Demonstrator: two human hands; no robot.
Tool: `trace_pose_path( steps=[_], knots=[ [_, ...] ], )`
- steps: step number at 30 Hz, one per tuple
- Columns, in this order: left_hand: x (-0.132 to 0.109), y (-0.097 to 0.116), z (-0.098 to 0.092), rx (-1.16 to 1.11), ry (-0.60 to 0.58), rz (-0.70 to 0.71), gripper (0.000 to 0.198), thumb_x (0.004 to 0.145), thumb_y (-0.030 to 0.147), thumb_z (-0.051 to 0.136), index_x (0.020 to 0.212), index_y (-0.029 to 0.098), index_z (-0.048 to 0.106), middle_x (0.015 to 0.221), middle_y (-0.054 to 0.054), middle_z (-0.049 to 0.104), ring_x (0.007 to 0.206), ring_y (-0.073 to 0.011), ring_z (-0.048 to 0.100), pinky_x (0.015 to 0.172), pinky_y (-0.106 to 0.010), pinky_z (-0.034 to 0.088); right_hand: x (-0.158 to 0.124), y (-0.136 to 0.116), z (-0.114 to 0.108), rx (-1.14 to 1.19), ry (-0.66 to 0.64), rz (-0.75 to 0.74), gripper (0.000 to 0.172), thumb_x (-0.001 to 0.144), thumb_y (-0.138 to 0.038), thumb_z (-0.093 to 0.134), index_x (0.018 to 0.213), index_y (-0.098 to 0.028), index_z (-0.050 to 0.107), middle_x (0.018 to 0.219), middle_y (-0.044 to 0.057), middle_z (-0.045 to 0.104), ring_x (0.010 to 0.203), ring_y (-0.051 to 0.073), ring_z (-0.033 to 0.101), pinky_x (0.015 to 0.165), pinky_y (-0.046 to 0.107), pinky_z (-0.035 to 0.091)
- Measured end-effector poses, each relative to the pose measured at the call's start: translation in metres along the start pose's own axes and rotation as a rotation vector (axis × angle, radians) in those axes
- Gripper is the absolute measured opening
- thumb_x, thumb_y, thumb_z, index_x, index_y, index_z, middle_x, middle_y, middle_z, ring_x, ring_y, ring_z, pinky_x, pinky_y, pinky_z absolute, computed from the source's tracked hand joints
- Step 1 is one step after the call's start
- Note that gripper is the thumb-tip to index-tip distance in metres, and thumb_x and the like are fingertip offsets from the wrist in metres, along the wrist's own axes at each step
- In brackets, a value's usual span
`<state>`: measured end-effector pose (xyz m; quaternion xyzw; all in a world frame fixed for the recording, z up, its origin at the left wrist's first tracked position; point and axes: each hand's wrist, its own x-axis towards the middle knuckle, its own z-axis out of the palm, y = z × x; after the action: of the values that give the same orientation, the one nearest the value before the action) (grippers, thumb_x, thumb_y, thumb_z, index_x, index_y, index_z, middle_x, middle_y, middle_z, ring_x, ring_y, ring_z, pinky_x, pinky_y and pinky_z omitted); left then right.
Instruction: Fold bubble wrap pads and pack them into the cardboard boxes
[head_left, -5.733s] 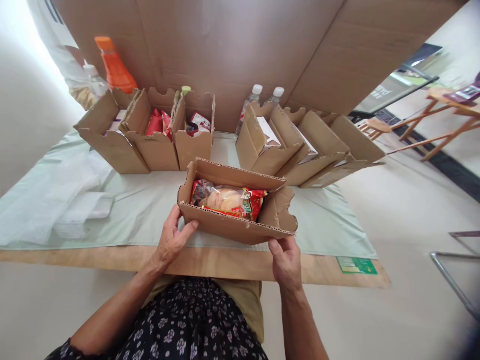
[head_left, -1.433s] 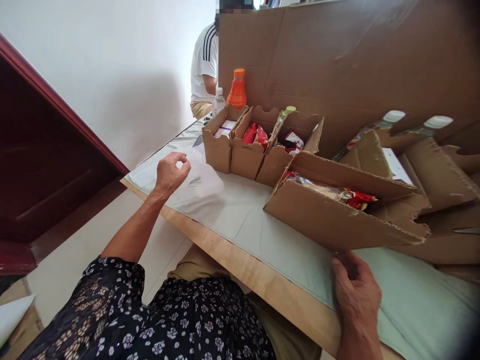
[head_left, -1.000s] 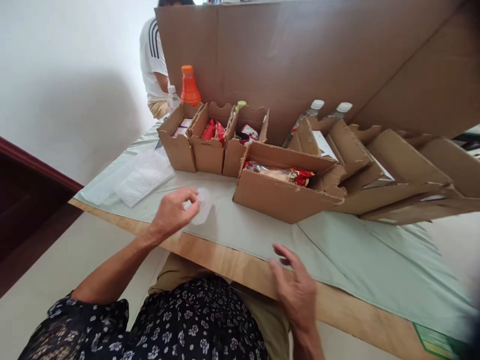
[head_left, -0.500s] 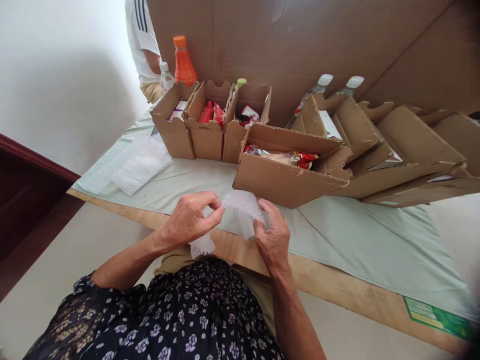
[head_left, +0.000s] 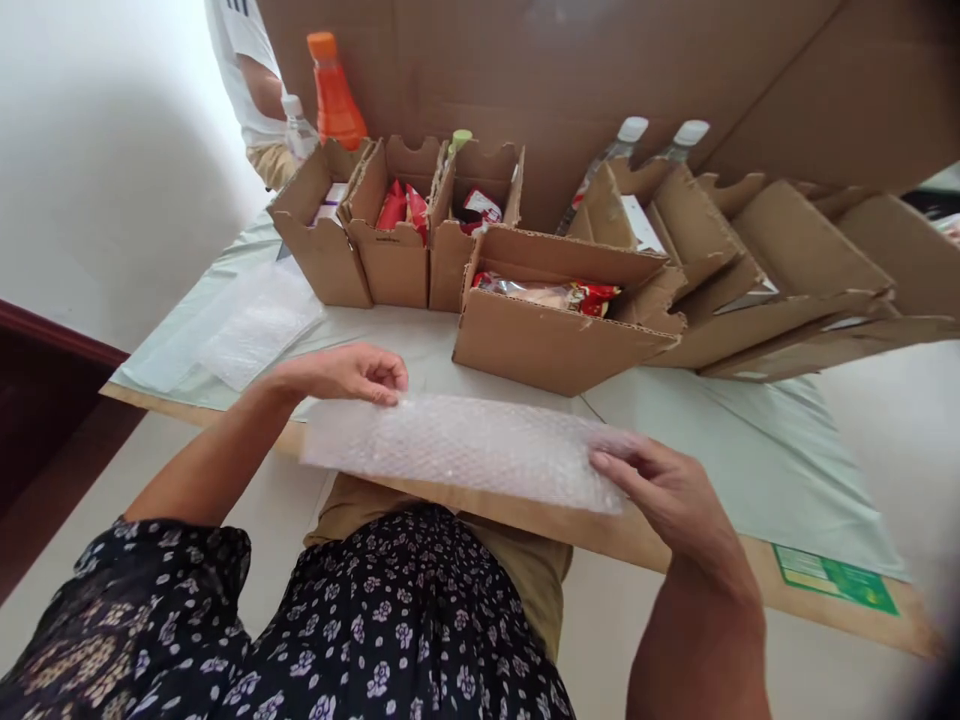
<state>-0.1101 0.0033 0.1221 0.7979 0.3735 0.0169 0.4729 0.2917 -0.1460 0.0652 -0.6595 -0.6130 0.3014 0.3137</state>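
At far left on the counter [head_left: 787, 450], we have loose clear sheets [head_left: 259, 325] lying on the cloth [head_left: 697, 420], with three cardboard boxes [head_left: 394, 265] standing in a row just behind them and an orange bottle [head_left: 335, 95] at the back. Nearer us, our left hand [head_left: 352, 372] pinches the upper edge of a bubble wrap strip [head_left: 480, 450] between thumb and fingertips, a little in from its left end. The strip stretches across in front of us, held over the counter's wooden front edge, reaching to our right hand [head_left: 671, 490], which grips the right end with the thumb on the near face and the fingers behind. Just beyond the strip stands a low, wide box [head_left: 555, 345] with a red and clear packet [head_left: 532, 292] inside; to its right, more boxes [head_left: 810, 240] lean over, and a green card [head_left: 835, 578] lies by the counter's right corner. We judge the step in hand to be spreading the strip out flat between both hands. The next move seems to call for a firm pinch on both sides, with the strip's free left end kept from curling or snagging on the wide box.
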Motion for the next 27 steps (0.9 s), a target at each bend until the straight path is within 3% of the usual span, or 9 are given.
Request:
trace_pose_path(
  steps=[4,6,10,12,15,18,20,24,27],
  knots=[
    [0.031,-0.031,0.004,0.343,0.255,-0.114,0.022,0.078,0.026,0.060,0.095,0.024,0.074,0.080,-0.004,0.075,0.075,-0.0226,0.069,0.072,-0.032,0.053,0.015,0.039,0.014,-0.165,0.087,0.120,0.044,0.081,-0.056,0.059,0.094,-0.017,0.074,0.071,0.005,0.069,0.066,0.021,0.060,0.066,0.036,0.050],
    [0.027,-0.038,0.016,0.462,0.448,-0.112,0.025,0.084,0.025,0.057,0.102,0.023,0.074,0.091,-0.006,0.077,0.087,-0.0253,0.071,0.082,-0.037,0.055,0.011,0.056,0.018,-0.291,0.254,0.125,0.048,0.080,-0.052,0.059,0.108,-0.015,0.072,0.089,0.010,0.074,0.079,0.026,0.066,0.077,0.042,0.053],
    [0.012,-0.026,0.076,0.524,0.642,0.027,0.035,0.095,0.030,0.054,0.125,0.019,0.068,0.121,-0.015,0.073,0.116,-0.0309,0.067,0.103,-0.048,0.053,-0.004,0.052,0.031,-0.412,0.513,0.001,0.052,0.090,-0.046,0.054,0.129,-0.013,0.065,0.129,0.020,0.068,0.115,0.035,0.064,0.103,0.055,0.047],
    [0.015,-0.011,0.118,0.551,0.585,0.120,0.044,0.096,0.031,0.056,0.139,0.019,0.060,0.148,-0.017,0.060,0.140,-0.0332,0.053,0.117,-0.054,0.042,-0.003,0.030,0.054,-0.413,0.448,-0.124,0.046,0.095,-0.041,0.051,0.132,-0.017,0.064,0.135,0.018,0.067,0.125,0.034,0.061,0.109,0.056,0.043],
    [0.028,0.004,0.170,0.596,0.385,0.129,0.060,0.098,0.039,0.056,0.154,0.020,0.045,0.166,-0.017,0.039,0.157,-0.0362,0.029,0.126,-0.062,0.025,0.010,-0.007,0.107,-0.421,0.170,-0.337,0.043,0.097,-0.029,0.051,0.138,-0.023,0.062,0.147,0.014,0.060,0.132,0.033,0.056,0.111,0.054,0.043],
    [0.034,-0.001,0.188,0.636,0.292,0.073,0.060,0.102,0.041,0.050,0.158,0.021,0.041,0.167,-0.016,0.037,0.158,-0.0379,0.025,0.126,-0.069,0.016,0.016,-0.015,0.139,-0.486,-0.015,-0.432,0.045,0.096,-0.024,0.053,0.140,-0.023,0.061,0.151,0.014,0.057,0.139,0.032,0.051,0.109,0.050,0.044],
    [0.025,-0.014,0.182,0.659,0.289,0.028,0.057,0.103,0.041,0.048,0.158,0.023,0.042,0.168,-0.014,0.036,0.159,-0.0386,0.024,0.126,-0.071,0.014,0.008,0.004,0.131,-0.544,0.011,-0.395,0.043,0.098,-0.032,0.053,0.139,-0.024,0.063,0.150,0.012,0.059,0.140,0.032,0.050,0.109,0.049,0.043],
    [-0.006,-0.039,0.158,0.645,0.351,-0.092,0.054,0.104,0.040,0.045,0.155,0.023,0.046,0.168,-0.014,0.036,0.157,-0.0413,0.026,0.123,-0.073,0.017,-0.031,0.064,0.068,-0.623,0.252,-0.120,0.044,0.101,-0.044,0.048,0.135,-0.022,0.064,0.147,0.014,0.061,0.137,0.034,0.053,0.107,0.053,0.043],
    [-0.015,-0.039,0.154,0.615,0.478,-0.117,0.051,0.104,0.040,0.044,0.152,0.022,0.050,0.165,-0.016,0.040,0.156,-0.0407,0.029,0.124,-0.070,0.020,-0.050,0.075,0.043,-0.624,0.466,0.032,0.043,0.100,-0.045,0.046,0.125,-0.018,0.068,0.140,0.018,0.064,0.135,0.037,0.054,0.108,0.057,0.042]
  ],
)
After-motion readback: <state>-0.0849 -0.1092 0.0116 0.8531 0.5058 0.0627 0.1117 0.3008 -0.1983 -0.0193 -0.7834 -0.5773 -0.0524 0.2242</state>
